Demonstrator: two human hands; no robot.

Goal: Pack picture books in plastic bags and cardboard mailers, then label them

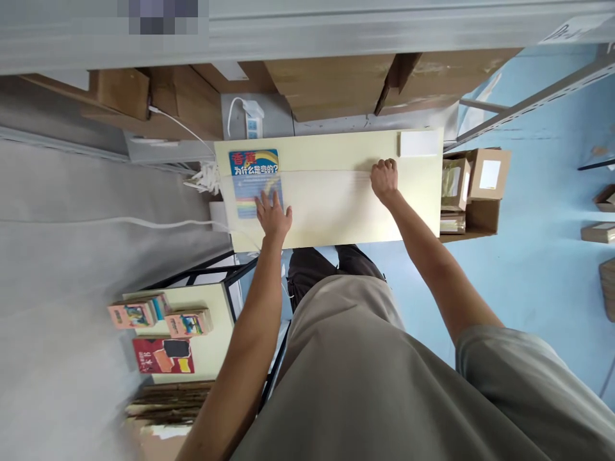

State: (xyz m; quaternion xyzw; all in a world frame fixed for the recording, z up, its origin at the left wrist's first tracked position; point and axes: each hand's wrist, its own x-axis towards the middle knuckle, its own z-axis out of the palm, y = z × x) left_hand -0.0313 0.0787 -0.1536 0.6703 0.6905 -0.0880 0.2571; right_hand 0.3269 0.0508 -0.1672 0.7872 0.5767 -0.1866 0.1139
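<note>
A blue children's book (pixel 254 161) with red and white Chinese lettering lies flat at the left end of the pale yellow table (pixel 336 150). Across it stretches a sheet of clear plastic film (pixel 327 198), running rightward over the tabletop and covering the lower part of the cover. My left hand (pixel 275 216) rests with spread fingers on the film over the book's lower right part. Towards the table's right side, my right hand (pixel 384 179) is closed, pinching the film's far corner.
At the table's right back corner lies a white flat box (pixel 418 143). Cardboard boxes (pixel 336 86) stand on the shelf behind, near a power strip (pixel 254 121). Open cartons (pixel 487 176) sit to the right. A side table (pixel 214 346) at lower left carries stacked books (pixel 188 323).
</note>
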